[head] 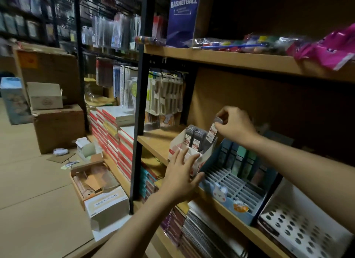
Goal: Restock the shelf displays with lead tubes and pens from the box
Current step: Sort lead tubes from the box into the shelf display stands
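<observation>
A person's right hand pinches a lead tube above the white display box on the shelf, while the left hand, fingers spread, steadies the box's front for slotting.

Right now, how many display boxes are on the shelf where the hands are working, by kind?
White lead tube display: 1
Blue display with slot grid: 1
White display with round holes: 1
Total: 3
</observation>
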Tool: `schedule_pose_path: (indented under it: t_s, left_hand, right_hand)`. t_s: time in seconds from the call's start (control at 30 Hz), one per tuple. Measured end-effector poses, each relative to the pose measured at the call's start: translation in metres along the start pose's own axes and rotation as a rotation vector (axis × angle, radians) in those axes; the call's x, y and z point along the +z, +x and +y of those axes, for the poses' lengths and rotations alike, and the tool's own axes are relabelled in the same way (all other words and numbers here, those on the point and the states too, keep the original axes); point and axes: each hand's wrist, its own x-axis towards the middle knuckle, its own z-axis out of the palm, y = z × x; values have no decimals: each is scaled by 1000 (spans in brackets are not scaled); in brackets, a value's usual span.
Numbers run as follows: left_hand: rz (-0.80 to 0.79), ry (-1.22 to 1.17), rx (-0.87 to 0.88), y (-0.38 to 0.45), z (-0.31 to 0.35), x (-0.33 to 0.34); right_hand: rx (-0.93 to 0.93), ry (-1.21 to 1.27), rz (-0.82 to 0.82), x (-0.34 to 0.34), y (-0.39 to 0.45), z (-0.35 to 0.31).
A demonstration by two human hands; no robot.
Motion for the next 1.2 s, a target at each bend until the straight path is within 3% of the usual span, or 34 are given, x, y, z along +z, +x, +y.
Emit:
schedule_pose_path:
  t_s: [0.27,0.53,0.8,0.93,1.07,1.2]
  left_hand:
    - [22,175,72,-3,-12,10]
    - [54,187,100,-4,-16,14]
    - [-48,34,42,-9,-3,2]
    - [144,-266,34,-42,-2,2]
    - [368,-445,-131,-111,-31,14]
    - [431,-494,-566,-198,-87,44]
  right_hand:
    - [-37,-120,-155,20,6,2]
    - [46,-102,-144,38,-1,20]
    - [-22,-255,-162,30,-7,15]
    - [-150,-146,-22,24,-34,-2]
    - [-385,28,-110,44,-101,-43]
    - [-476,96,-392,105,-184,-76]
